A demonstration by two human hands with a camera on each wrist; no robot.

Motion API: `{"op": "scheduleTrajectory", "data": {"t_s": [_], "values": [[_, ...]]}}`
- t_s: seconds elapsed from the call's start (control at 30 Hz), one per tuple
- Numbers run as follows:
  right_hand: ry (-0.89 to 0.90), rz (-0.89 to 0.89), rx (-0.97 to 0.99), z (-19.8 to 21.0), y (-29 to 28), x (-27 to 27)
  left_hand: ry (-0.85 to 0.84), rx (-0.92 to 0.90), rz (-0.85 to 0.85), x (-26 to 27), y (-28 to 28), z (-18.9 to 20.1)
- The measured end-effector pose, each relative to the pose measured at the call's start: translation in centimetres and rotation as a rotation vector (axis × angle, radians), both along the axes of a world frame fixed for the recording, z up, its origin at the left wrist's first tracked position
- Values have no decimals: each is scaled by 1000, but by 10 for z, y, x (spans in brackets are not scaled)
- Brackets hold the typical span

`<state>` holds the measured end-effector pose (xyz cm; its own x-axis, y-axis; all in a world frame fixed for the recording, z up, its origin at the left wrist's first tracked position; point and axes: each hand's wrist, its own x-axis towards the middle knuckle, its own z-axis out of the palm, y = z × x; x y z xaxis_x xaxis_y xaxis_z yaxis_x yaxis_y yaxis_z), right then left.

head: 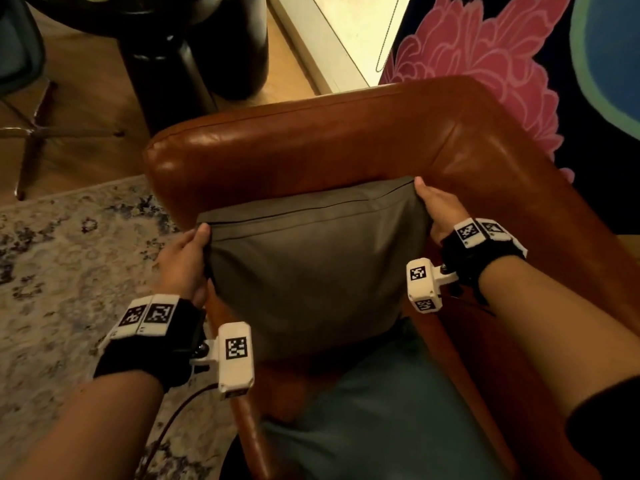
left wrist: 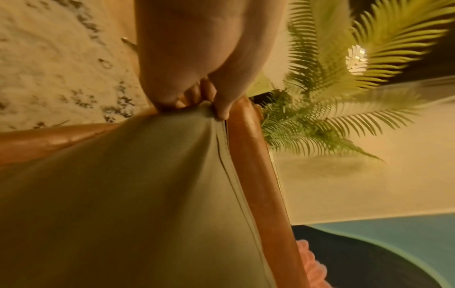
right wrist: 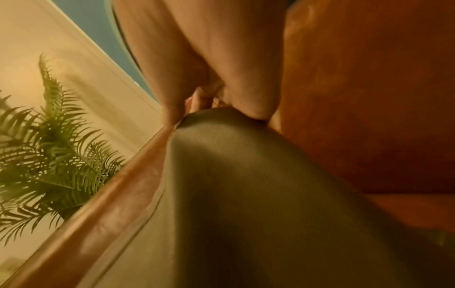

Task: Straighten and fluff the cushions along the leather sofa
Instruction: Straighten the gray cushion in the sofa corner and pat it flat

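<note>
- the grey cushion [head: 311, 268] sits in the middle of the head view, leaning against the armrest of the brown leather sofa [head: 311, 147], in the corner where the armrest meets the backrest on the right
- the left hand [head: 183, 261] is at the cushion's upper left corner, thumb lying on top along the seam, the other fingers tucked behind the fabric
- in the left wrist view the left hand's thumb and curled fingers [left wrist: 221, 101] pinch the cushion corner tight at centre top of the frame, the fabric pulled into a point
- the right hand [head: 438, 209] is at the cushion's upper right corner, thumb pointing up over the edge, close to the sofa's inner corner
- in the right wrist view the right hand's fingers [right wrist: 248, 101] are closed narrowly on that corner, the cushion spreading down from the grip toward the lower right
- a teal cushion [head: 374, 417] lies on the seat at the bottom centre, its upper edge under the grey cushion's lower edge
- a patterned rug [head: 62, 258] fills the left of the head view
- a fern plant [left wrist: 332, 93] shows in the upper right of the left wrist view
</note>
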<state>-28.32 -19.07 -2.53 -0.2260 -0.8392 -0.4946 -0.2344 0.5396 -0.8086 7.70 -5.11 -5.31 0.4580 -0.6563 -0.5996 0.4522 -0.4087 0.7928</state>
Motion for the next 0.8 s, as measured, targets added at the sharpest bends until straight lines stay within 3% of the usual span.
{"op": "scheduleTrajectory", "data": {"t_s": [0.1,0.2,0.3,0.47,0.6,0.7,0.8], "values": [[-124,21,-20,-1,9,0,-73,-23,-40,-10,1,6],[-17,41,-191,-1,15,-6,-240,0,-68,-12,3,18],[-2,75,-266,8,16,-10,-179,-84,-85,-8,7,30],[-348,54,-77,11,21,-15,-118,-152,-152,-4,13,31],[-361,1,89,12,22,-17,23,-53,-243,-7,10,22],[-367,-35,171,24,17,-13,34,-52,-251,-6,5,31],[-254,-74,191,23,13,-8,1,-10,-238,-6,-4,46]]}}
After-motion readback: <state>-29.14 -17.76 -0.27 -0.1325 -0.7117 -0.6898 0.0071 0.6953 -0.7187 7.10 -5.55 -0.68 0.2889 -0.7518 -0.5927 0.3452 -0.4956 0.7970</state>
